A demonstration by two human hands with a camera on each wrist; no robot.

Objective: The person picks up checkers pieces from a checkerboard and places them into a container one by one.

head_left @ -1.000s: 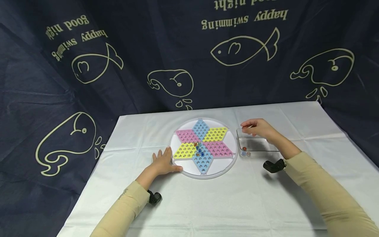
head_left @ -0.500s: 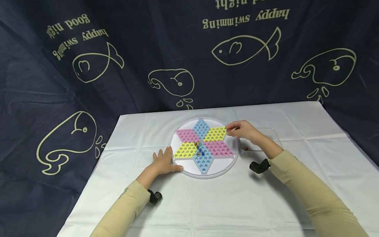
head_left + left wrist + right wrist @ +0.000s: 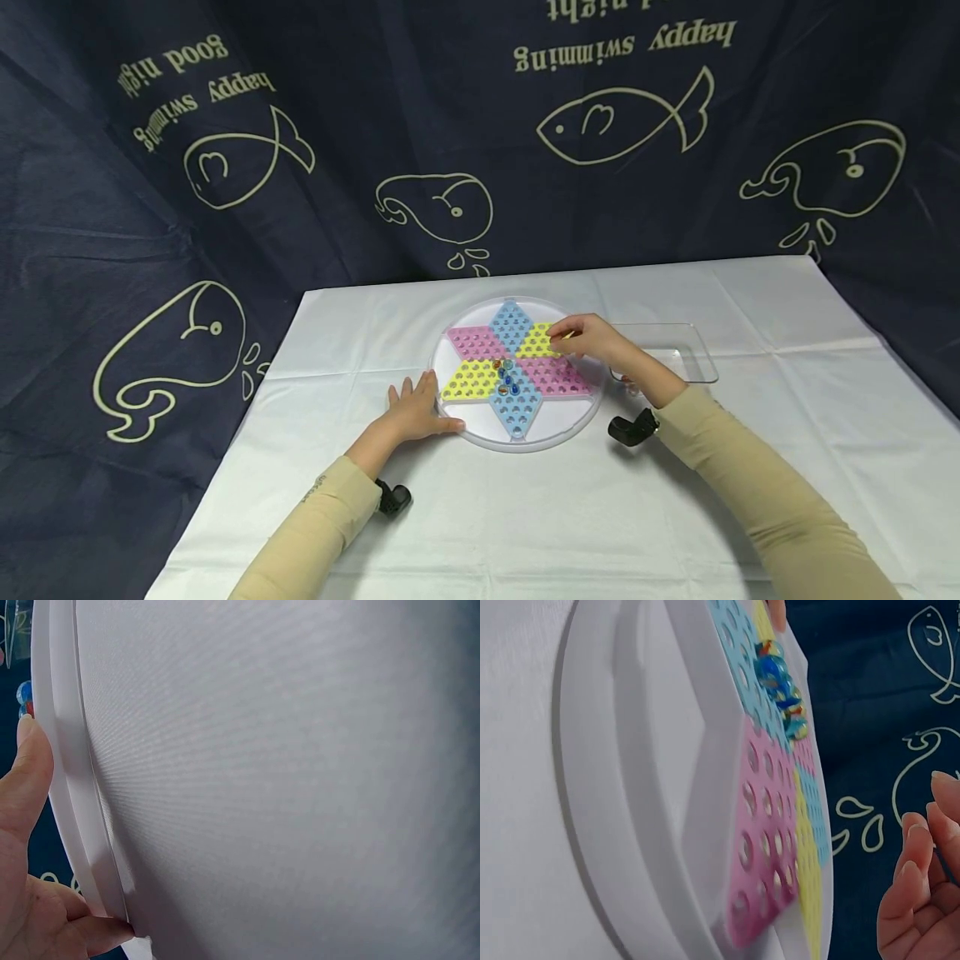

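Note:
A round white Chinese checkers board (image 3: 561,418) carries a star of blue, yellow and pink dimpled fields. Several glass marbles (image 3: 507,380) sit in a small cluster near the star's centre, on the near blue field and its edge. My left hand (image 3: 412,412) rests against the board's left rim with fingers spread; its fingertips touch the rim in the left wrist view. My right hand (image 3: 594,340) is over the right yellow field, thumb and fingertips close together. In the right wrist view the right fingers (image 3: 909,892) are bent. Whether a marble is between them is hidden.
A clear plastic tray (image 3: 701,362) stands right of the board, partly behind the right forearm. A few marbles (image 3: 630,385) show at its near left corner. A white cloth (image 3: 510,517) covers the table, and a dark printed curtain (image 3: 420,92) hangs behind.
My right hand has moved left from above the clear tray to above the board's right yellow field. My left hand and the clustered marbles look unmoved.

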